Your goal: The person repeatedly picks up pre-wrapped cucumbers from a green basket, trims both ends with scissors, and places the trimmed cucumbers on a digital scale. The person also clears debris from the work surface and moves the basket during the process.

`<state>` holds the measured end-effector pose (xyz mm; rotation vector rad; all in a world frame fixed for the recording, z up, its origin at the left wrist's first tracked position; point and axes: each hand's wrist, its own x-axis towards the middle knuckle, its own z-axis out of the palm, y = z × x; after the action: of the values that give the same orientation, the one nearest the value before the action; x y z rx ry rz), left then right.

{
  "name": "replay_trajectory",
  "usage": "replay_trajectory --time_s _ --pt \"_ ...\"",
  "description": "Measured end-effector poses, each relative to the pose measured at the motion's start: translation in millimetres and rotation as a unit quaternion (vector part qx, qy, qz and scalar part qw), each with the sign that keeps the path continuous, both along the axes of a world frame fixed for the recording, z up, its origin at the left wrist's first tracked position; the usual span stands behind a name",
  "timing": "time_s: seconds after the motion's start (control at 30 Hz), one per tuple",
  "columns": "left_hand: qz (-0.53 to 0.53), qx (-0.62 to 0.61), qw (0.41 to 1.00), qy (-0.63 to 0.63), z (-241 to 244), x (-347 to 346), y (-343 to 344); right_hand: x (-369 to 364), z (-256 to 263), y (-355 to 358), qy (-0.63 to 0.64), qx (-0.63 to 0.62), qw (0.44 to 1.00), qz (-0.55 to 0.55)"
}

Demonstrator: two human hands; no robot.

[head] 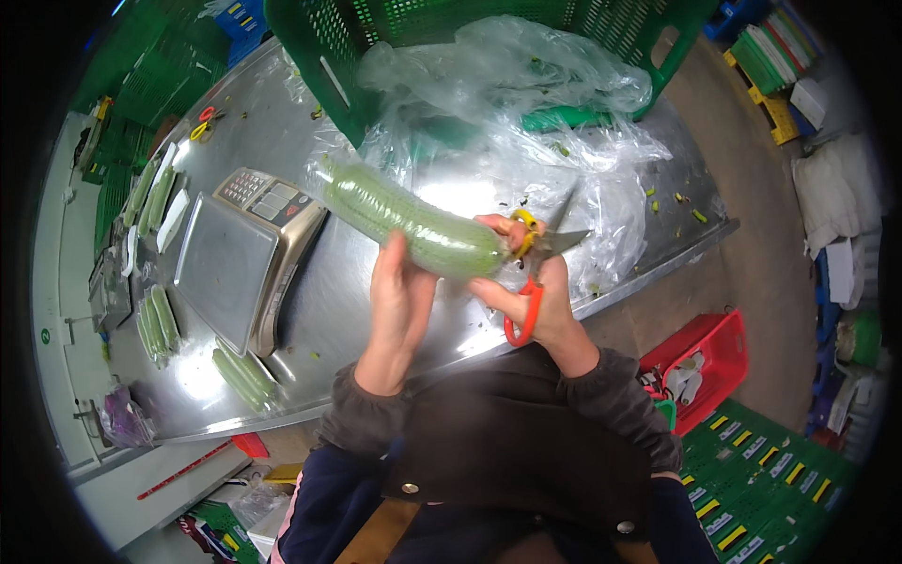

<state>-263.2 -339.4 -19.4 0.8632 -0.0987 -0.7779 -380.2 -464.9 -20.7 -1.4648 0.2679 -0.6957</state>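
Note:
A long green gourd wrapped in clear plastic lies across both hands, above the metal table. My left hand supports its underside near the middle, thumb against the film. At the gourd's right end, my right hand grips the wrapped tip with thumb and fingers. Hanging on that same hand is a pair of scissors with one yellow and one red handle loop; the blades are spread and point away to the right. Beneath and behind the hands, crumpled clear plastic film covers part of the tabletop.
A green crate holding plastic bags leans at the back. To the left stands a weighing scale, with packed green vegetables around it. Other scissors lie farther back. A red crate sits below the table's right edge.

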Motion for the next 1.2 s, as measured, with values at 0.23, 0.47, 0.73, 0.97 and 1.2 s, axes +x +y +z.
replay_trajectory --time_s 0.23,0.47,0.73,0.97,1.2 --pt "-0.052 -0.173 0.977 -0.114 2.9 18.0 6.9 -4.7 22.7 22.3 0.005 0.442 0.891 0.109" --pt "-0.022 -0.254 0.958 0.132 -9.2 14.7 7.8 3.6 -6.7 33.8 0.056 0.481 0.855 0.183" --pt "0.022 -0.234 0.944 0.231 -17.8 32.6 27.6 4.0 -8.7 51.5 0.113 0.45 0.884 0.055" --pt "0.034 -0.189 0.972 0.137 -25.6 46.7 48.5 -4.3 -32.2 59.9 0.194 0.433 0.88 0.034" --pt "0.082 0.046 0.989 -0.115 -6.4 72.0 93.3 -4.2 -48.0 69.2 0.223 0.416 0.878 0.076"
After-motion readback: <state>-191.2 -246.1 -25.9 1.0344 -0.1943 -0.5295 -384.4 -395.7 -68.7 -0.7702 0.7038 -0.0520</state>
